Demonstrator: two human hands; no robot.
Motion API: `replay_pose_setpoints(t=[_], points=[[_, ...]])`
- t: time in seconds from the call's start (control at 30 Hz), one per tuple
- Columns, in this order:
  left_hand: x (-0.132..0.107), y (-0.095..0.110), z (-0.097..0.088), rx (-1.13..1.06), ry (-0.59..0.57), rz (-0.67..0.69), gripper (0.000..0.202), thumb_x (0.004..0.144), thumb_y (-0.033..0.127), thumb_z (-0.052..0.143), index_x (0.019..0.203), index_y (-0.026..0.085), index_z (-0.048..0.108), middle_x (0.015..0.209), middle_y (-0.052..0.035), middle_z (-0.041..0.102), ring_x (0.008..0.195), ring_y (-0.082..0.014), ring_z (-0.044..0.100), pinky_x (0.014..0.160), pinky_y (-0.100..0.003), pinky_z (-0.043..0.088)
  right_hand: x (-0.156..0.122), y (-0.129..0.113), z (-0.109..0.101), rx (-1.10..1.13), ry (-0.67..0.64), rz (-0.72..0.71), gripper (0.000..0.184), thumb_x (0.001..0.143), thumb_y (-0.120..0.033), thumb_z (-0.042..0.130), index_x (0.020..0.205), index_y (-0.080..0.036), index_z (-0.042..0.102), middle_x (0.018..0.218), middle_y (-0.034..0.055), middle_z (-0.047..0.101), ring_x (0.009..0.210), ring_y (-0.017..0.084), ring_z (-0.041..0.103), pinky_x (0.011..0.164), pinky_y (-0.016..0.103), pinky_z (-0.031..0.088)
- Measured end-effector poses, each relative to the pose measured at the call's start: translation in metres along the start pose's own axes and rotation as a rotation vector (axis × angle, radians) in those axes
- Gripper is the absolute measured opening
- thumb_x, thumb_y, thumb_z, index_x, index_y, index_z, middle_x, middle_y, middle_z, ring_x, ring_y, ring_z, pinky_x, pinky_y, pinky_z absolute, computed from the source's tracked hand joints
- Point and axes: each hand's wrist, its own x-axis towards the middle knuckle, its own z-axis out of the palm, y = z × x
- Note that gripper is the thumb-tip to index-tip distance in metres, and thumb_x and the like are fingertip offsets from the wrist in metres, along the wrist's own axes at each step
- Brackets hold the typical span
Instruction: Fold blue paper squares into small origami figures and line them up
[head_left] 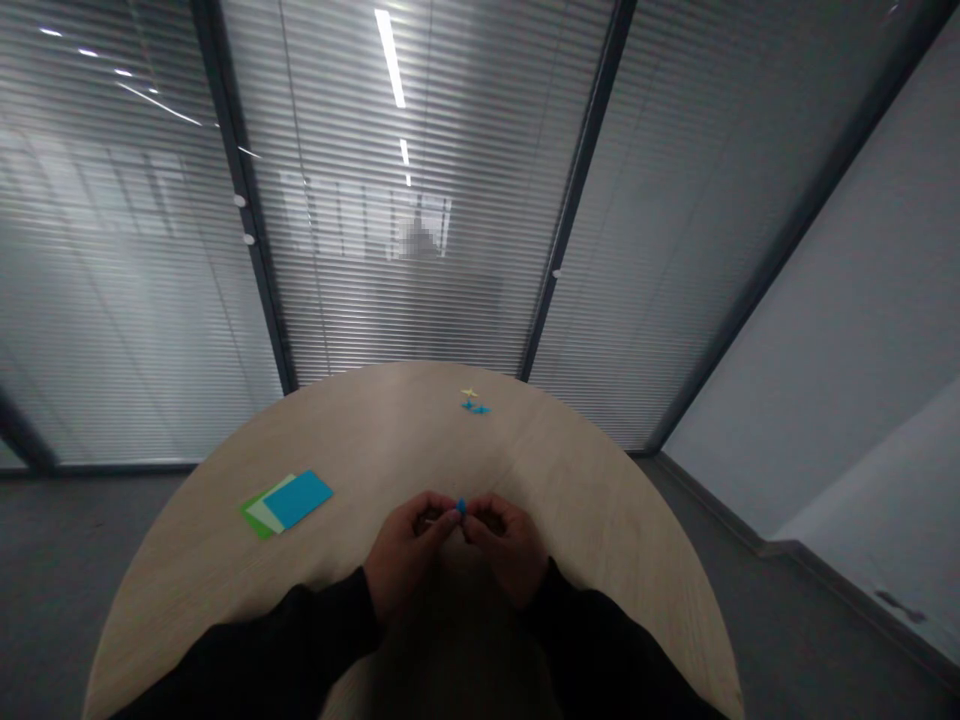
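Observation:
My left hand (409, 552) and my right hand (504, 547) meet above the near middle of a round pale wooden table (375, 440). Both are closed, fingertips pinched together on a small blue folded paper piece (461, 506) held between them. Black sleeves cover both forearms. The rest of the blue piece is hidden by my fingers.
A fanned stack of paper sheets, blue on top of pale and green ones (289, 502), lies on the table to the left. Small folded paper shapes, one yellow (469, 393) and two blue (475, 407), rest near the far edge. Glass walls with blinds stand behind the table.

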Motion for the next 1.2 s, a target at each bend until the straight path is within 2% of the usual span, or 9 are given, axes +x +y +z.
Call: replay_pose_setpoints(t=[0.2, 0.33, 0.5, 0.63, 0.73, 0.9, 1.03, 1.2], points=[[0.001, 0.001, -0.001, 0.147, 0.037, 0.041, 0.023, 0.082, 0.041, 0.059, 0.079, 0.018, 0.062, 0.072, -0.0029, 0.068, 0.069, -0.0193, 0.062, 0.064, -0.029, 0.046, -0.001, 0.003, 0.001, -0.039, -0.02, -0.042, 0.021, 0.079, -0.038, 0.065, 0.08, -0.017, 0.065, 0.069, 0.0007, 0.062, 0.064, 0.014, 0.058, 0.061, 0.025, 0.046], [0.001, -0.006, -0.002, 0.238, 0.061, 0.084, 0.022, 0.084, 0.039, 0.056, 0.079, 0.019, 0.061, 0.07, -0.0017, 0.064, 0.066, -0.018, 0.057, 0.062, -0.028, 0.044, -0.001, 0.003, 0.002, -0.073, -0.034, -0.041, 0.021, 0.08, -0.038, 0.064, 0.078, -0.017, 0.065, 0.066, 0.0002, 0.062, 0.06, 0.013, 0.056, 0.057, 0.024, 0.044], [0.001, -0.008, -0.002, 0.163, 0.036, 0.084, 0.024, 0.084, 0.042, 0.058, 0.084, 0.019, 0.061, 0.077, -0.0028, 0.068, 0.069, -0.0185, 0.06, 0.064, -0.029, 0.046, -0.001, 0.002, 0.002, -0.147, 0.016, -0.064, 0.021, 0.08, -0.038, 0.062, 0.077, -0.017, 0.064, 0.066, 0.0008, 0.062, 0.06, 0.014, 0.056, 0.058, 0.025, 0.044], [0.002, -0.006, -0.001, 0.082, -0.039, 0.041, 0.028, 0.083, 0.042, 0.062, 0.096, 0.017, 0.065, 0.093, -0.0087, 0.072, 0.084, -0.0222, 0.066, 0.073, -0.032, 0.049, 0.0, 0.0, 0.001, -0.086, 0.038, -0.053, 0.022, 0.081, -0.039, 0.06, 0.077, -0.018, 0.061, 0.066, 0.0003, 0.061, 0.06, 0.015, 0.058, 0.057, 0.026, 0.045], [0.002, -0.007, -0.001, 0.143, -0.054, 0.021, 0.028, 0.084, 0.043, 0.06, 0.087, 0.016, 0.067, 0.084, -0.0075, 0.072, 0.079, -0.0217, 0.065, 0.07, -0.031, 0.048, -0.001, 0.0, 0.002, -0.091, 0.079, -0.054, 0.02, 0.081, -0.038, 0.059, 0.081, -0.018, 0.059, 0.072, 0.0025, 0.064, 0.064, 0.016, 0.062, 0.059, 0.027, 0.048], [0.002, -0.008, -0.002, 0.252, -0.011, -0.016, 0.032, 0.083, 0.048, 0.06, 0.08, 0.017, 0.067, 0.075, -0.0051, 0.071, 0.07, -0.0202, 0.062, 0.062, -0.028, 0.045, -0.002, -0.005, 0.002, -0.322, 0.19, -0.233, 0.025, 0.078, -0.031, 0.062, 0.101, -0.021, 0.06, 0.085, 0.0059, 0.068, 0.069, 0.017, 0.063, 0.058, 0.027, 0.049], [0.003, -0.01, -0.004, 0.314, -0.003, -0.007, 0.029, 0.083, 0.045, 0.06, 0.08, 0.018, 0.07, 0.076, -0.0056, 0.073, 0.071, -0.0213, 0.064, 0.065, -0.03, 0.046, -0.003, -0.01, -0.001, -0.489, 0.193, -0.385, 0.013, 0.08, -0.03, 0.061, 0.091, -0.022, 0.063, 0.082, 0.0045, 0.066, 0.063, 0.017, 0.059, 0.057, 0.029, 0.047], [0.003, -0.01, -0.004, 0.376, 0.028, 0.015, 0.025, 0.082, 0.042, 0.06, 0.077, 0.018, 0.069, 0.074, -0.005, 0.073, 0.068, -0.0209, 0.064, 0.063, -0.03, 0.045, -0.002, -0.011, -0.004, -0.593, 0.186, -0.457, 0.01, 0.083, -0.03, 0.06, 0.085, -0.02, 0.063, 0.076, 0.0043, 0.063, 0.06, 0.016, 0.056, 0.056, 0.028, 0.045]])
